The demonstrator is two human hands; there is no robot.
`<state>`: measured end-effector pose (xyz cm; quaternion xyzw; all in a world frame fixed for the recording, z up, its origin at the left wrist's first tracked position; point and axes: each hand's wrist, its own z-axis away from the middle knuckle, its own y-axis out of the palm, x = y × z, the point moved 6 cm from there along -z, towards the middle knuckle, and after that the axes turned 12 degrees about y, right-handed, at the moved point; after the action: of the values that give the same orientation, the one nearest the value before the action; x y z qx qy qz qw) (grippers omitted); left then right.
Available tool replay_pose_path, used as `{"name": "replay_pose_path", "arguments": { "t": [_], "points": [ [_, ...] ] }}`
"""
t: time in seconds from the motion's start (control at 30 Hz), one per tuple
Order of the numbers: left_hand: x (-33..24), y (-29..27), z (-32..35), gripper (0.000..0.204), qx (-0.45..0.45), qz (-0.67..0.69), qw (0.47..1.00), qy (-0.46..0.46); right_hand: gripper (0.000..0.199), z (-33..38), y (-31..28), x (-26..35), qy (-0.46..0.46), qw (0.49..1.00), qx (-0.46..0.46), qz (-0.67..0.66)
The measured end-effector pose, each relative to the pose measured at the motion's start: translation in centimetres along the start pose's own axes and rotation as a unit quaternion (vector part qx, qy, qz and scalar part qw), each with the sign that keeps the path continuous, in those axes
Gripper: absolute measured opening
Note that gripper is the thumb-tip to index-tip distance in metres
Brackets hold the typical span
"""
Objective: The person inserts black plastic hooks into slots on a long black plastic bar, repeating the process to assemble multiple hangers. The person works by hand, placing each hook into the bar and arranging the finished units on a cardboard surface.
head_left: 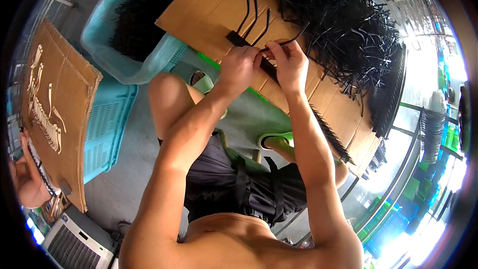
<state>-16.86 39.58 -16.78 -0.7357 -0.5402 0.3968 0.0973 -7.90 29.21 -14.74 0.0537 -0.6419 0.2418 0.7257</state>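
A slender black eyeglass temple (300, 33) with a bent tip is pinched in the fingers of my right hand (291, 67). My left hand (239, 69) is closed beside it, fingertips against the temple's inner end and over a long black strip (238, 39). What the left fingers grip is hidden. Several black temples (255, 15) jut from the strip in a row, apart from one another, left of my hands. Beneath lies brown cardboard (199, 12). To the right, a big tangled heap of black temples (343, 30) covers the cardboard.
A filled black strip (331, 134) lies along the cardboard's near edge. At left stand a blue lined crate (94, 35) of black pieces and a cardboard-topped blue crate (107, 127) with white temples (47, 124). Another person's arm (31, 157) shows at far left, above a grey-white appliance (74, 244).
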Motion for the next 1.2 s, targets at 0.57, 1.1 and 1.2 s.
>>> {"name": "replay_pose_path", "arguments": {
  "t": [0.57,1.1,1.2],
  "points": [
    [0.6,2.7,1.3,0.013,-0.008,0.074,0.996,-0.041,0.022,-0.5,-0.3,-1.0,-0.077,0.984,0.003,0.161],
    [2.4,0.2,0.8,0.018,0.045,0.011,0.986,-0.159,0.046,-6.2,-10.8,-1.7,-0.065,0.796,-0.044,0.601],
    [1.2,1.0,1.3,0.021,0.073,0.032,0.98,-0.181,0.05,-8.3,-11.4,-5.0,-0.008,0.76,-0.068,0.646]
  ]
}}
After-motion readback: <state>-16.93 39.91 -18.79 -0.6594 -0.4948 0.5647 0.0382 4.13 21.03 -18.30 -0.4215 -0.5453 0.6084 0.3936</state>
